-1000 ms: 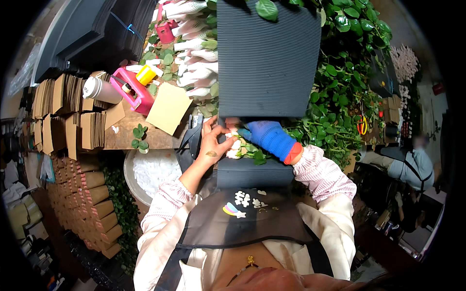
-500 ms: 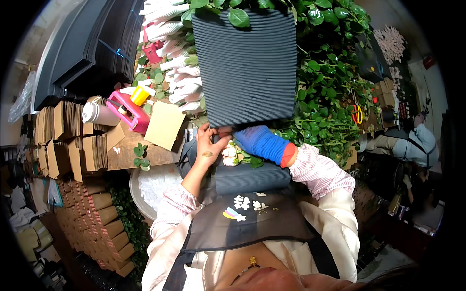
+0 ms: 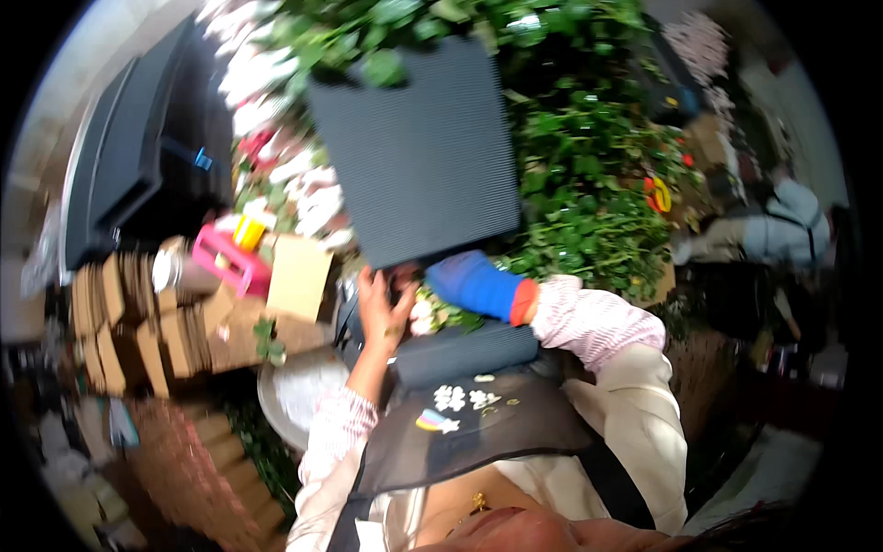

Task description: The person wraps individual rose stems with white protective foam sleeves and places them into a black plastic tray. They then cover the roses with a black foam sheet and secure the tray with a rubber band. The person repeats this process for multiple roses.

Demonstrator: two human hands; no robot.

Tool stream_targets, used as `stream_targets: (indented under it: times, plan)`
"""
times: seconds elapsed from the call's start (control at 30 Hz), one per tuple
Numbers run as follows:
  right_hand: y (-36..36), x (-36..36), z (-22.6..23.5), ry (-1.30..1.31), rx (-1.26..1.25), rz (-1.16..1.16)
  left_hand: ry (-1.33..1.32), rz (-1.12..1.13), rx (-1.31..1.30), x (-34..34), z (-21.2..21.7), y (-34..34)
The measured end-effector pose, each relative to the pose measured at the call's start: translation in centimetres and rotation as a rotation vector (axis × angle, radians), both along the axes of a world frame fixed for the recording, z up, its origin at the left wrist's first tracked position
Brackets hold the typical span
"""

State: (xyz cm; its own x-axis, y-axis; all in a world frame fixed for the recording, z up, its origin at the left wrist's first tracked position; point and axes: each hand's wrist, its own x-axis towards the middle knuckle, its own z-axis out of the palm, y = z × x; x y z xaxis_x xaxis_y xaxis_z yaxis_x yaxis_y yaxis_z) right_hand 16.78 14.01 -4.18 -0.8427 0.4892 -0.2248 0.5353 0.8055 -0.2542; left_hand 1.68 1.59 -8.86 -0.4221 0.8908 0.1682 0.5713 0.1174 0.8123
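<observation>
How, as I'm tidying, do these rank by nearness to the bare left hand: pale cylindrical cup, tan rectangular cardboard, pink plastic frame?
1. Tan rectangular cardboard, left of the left hand.
2. Pink plastic frame, farther left.
3. Pale cylindrical cup, farthest left.

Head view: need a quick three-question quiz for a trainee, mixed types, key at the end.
1. Multiple choice: what covers the right hand?
A) A white mitten
B) A blue glove
C) Nothing
2. True or false: the tan card lies to the left of the dark ridged board.
3. Fill in the blank: between the left hand and the right hand show pale ____.

Key:
1. B
2. True
3. flowers
</observation>
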Motion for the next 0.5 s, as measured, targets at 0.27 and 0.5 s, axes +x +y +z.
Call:
stream_targets:
  times: [0.27, 0.5]
  plan:
    - [0.9, 2.2, 5.8, 0.531, 0.030, 0.166, -0.053, -0.084, 0.027, -0.5, -1.4, 0.2]
    - [8.7, 7.3, 9.2, 0.267, 0.239, -0.523, -0.112, -0.160, 0.084, -0.1, -0.6, 0.4]
